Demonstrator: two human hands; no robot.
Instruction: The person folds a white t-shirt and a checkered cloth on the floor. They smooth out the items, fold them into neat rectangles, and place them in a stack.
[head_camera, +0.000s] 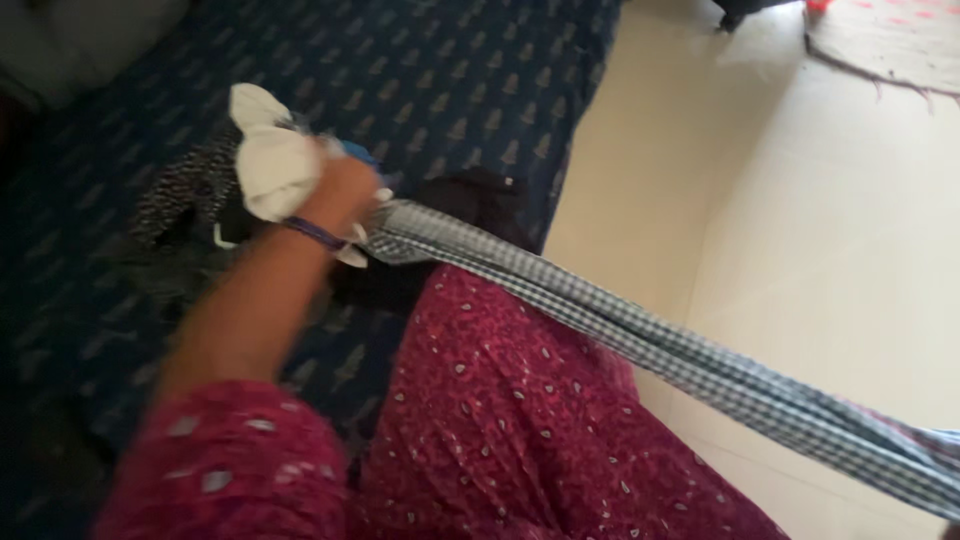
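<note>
Viewed from the head camera, we see one of our hands (345, 190) extended over a bed, its fingers closed around a bundle of cloth; judging by the arm that enters from the lower left, we take it to be the left hand, though motion blur softens its outline. The hand grasps two things at once: a white cloth (270, 160), bunched and standing up above the knuckles, and the near end of a checked cloth (640, 340) in blue-grey and white. The checked cloth runs taut from the hand diagonally down to the lower right edge of the view, where it passes out of sight (what holds that far end is not shown, and our right hand is not in view). A thin blue bangle (315, 235) circles the wrist, and a red patterned sleeve (220, 470) covers the upper arm. Beneath the stretched cloth lies our leg in a red patterned garment (510, 430) with small pale motifs. The bed is covered by a dark blue sheet (450, 80) printed with rows of small pale figures. On it, just beside the hand, rest a dark speckled garment (180, 190) to the left and a black garment (470, 200) to the right, partly under the checked cloth. A pale tiled floor (800, 200) fills the right side.
</note>
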